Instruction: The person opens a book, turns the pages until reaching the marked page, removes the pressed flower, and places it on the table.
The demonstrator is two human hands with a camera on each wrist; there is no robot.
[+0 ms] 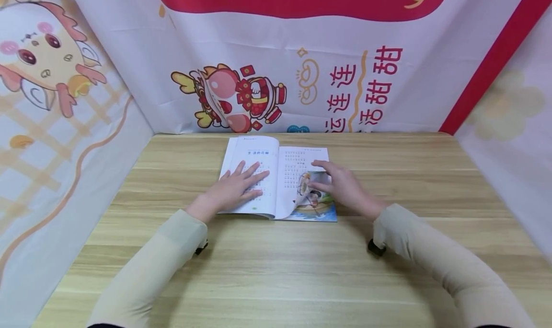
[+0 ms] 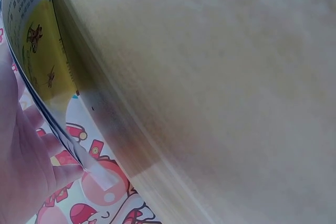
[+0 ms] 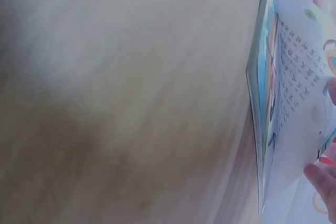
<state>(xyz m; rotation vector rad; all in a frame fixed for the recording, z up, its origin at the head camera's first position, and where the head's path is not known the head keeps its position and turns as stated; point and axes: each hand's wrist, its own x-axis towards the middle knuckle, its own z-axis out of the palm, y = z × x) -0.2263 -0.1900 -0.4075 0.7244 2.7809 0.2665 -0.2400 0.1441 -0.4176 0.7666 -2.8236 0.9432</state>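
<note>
1. A thin open children's book with white printed pages and a colourful illustrated cover (image 1: 276, 174) lay flat on the light wood-grain table (image 1: 276, 270), near the far edge, roughly centred between the two arms.
2. Left hand (image 1: 235, 186) rested palm-down on the left page, fingers straight and spread, pressing the page flat. Not gripping anything.
3. Right hand (image 1: 340, 184) sat on the right side of the book, fingers curled at a white page (image 1: 297, 184) that was lifted and curved up off the stack; a coloured picture showed underneath it.
4. Right wrist view: the book's edge (image 3: 260, 103) seen side-on, the lifted page with rows of small print bowed away from it, fingertips (image 3: 323, 179) touching that page. Exact pinch was partly hidden, but the hand was holding the sheet.
5. Left wrist view: blurred; a bent page with a yellow picture (image 2: 39, 51) next to the left hand's palm (image 2: 21, 166).
6. Both arms wore pale beige sleeves (image 1: 159, 265).
7. A white cloth backdrop with a red band, cartoon dragon and red Chinese characters (image 1: 302, 78) stood behind and on both sides of the table.
</note>
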